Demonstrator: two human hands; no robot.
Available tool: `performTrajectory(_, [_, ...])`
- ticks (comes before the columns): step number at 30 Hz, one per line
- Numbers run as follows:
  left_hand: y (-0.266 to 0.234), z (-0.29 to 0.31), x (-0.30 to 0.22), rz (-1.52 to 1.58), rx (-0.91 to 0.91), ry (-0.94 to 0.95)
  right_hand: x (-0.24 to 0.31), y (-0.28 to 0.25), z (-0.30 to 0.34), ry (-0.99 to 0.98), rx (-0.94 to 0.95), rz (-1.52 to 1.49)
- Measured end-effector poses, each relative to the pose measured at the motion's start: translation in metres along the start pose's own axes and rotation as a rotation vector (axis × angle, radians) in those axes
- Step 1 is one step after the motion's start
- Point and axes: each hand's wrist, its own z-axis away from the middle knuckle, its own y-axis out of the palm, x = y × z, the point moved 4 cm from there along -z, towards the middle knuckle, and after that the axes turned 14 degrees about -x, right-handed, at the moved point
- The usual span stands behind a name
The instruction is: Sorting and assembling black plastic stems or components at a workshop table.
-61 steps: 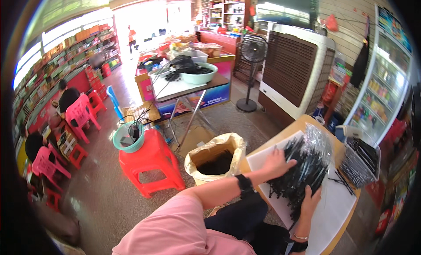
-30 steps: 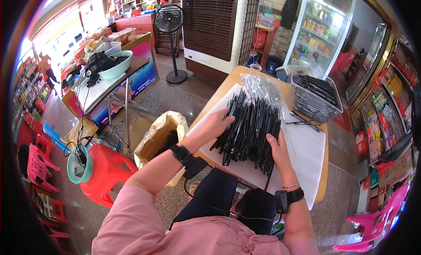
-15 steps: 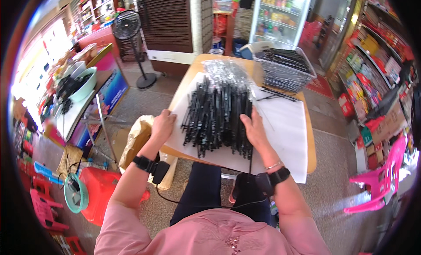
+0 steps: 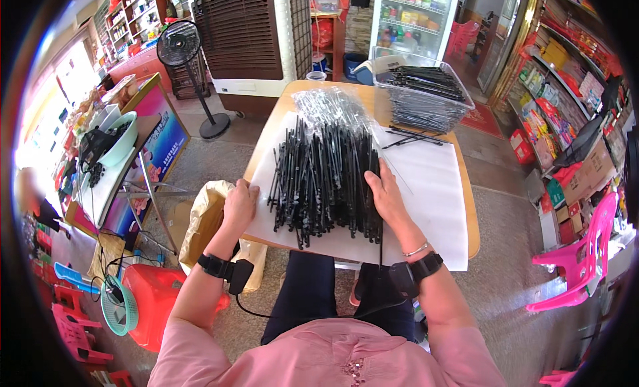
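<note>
A thick heap of thin black plastic sticks (image 4: 323, 184) lies on a white sheet (image 4: 426, 187), which covers much of the wooden table (image 4: 471, 214). Along the heap's right side rests my right hand (image 4: 387, 197), thumb apart from the fingers and fingertips against the outer sticks. My left hand (image 4: 241, 204) is curled closed at the table's left edge, beside the sheet and a little away from the sticks. What its fingers grip, if anything, is hidden. Crumpled clear plastic film (image 4: 333, 107) touches the far ends of the sticks.
A clear bin (image 4: 426, 114) full of similar sticks stands at the table's far right. A few loose sticks (image 4: 416, 137) lie before it. Left of the table is an open paper sack (image 4: 203, 217). A fan (image 4: 214, 126), a red container (image 4: 156, 297) and pink chairs (image 4: 579, 260) stand around.
My left hand has shifted slightly left and down, away from the heap. The sticks spread a little wider to the left. My right hand stays at the heap's right side.
</note>
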Motion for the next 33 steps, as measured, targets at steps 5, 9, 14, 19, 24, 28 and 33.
performTrajectory(5, [-0.003,0.007,0.000,-0.035,0.011,-0.013,0.011,-0.002,0.001,-0.028,0.037,0.008])
performTrajectory(9, [-0.005,0.007,-0.005,0.004,0.018,-0.047,0.005,-0.023,0.001,0.093,0.049,-0.109])
performTrajectory(14, [-0.035,0.017,-0.033,0.041,-0.437,0.401,0.022,-0.059,0.041,0.275,0.062,-0.212])
performTrajectory(19, [-0.023,0.017,-0.064,0.405,-0.158,0.194,0.019,-0.056,0.088,0.078,0.050,0.001])
performTrajectory(24, [-0.009,0.015,-0.087,0.807,0.220,-0.070,0.028,-0.036,0.097,-0.243,0.052,0.286])
performTrajectory(28, [0.023,0.008,-0.081,0.444,0.120,0.111,0.023,-0.022,0.070,-0.262,0.043,0.241])
performTrajectory(33, [0.018,0.001,-0.079,0.463,0.233,0.131,0.025,-0.021,0.058,-0.173,0.131,0.209])
